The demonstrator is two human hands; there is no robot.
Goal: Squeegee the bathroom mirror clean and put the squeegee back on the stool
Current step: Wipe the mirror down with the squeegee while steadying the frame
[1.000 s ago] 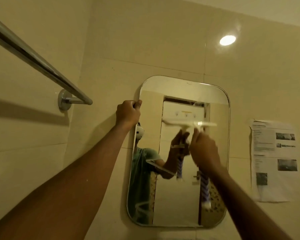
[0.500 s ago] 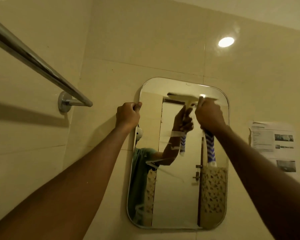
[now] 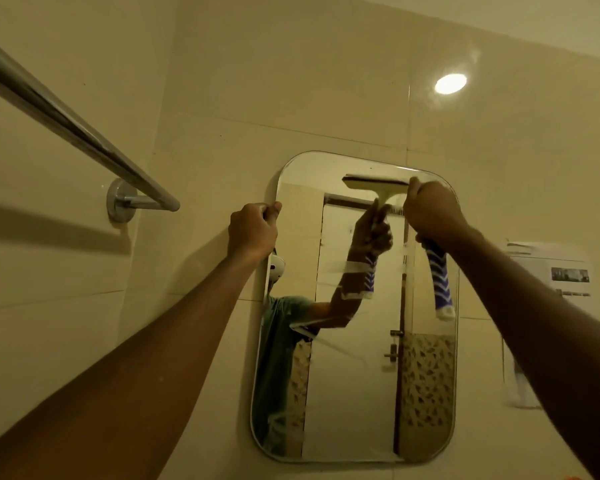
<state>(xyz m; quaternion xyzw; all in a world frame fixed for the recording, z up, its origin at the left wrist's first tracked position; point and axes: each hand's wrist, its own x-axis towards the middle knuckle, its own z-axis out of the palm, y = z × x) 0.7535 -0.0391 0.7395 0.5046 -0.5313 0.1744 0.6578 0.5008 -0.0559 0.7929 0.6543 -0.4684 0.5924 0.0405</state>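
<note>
A rounded rectangular mirror (image 3: 357, 393) hangs on the tiled wall. My right hand (image 3: 432, 211) is shut on the squeegee (image 3: 439, 278), whose blue-and-white patterned handle hangs below my fist. Its pale blade is pressed against the glass near the mirror's top edge, mostly hidden by my hand; its reflection shows to the left. My left hand (image 3: 253, 233) grips the mirror's upper left edge. Wet streaks cross the middle of the glass. The stool is out of view.
A chrome towel bar (image 3: 66, 123) juts out from the left wall at hand height. A printed paper sheet (image 3: 555, 271) is stuck to the wall right of the mirror. A ceiling light reflects in the tile (image 3: 450, 83) above.
My right hand has carried the squeegee up from the middle of the mirror to its top edge. My left hand has stayed on the mirror's edge.
</note>
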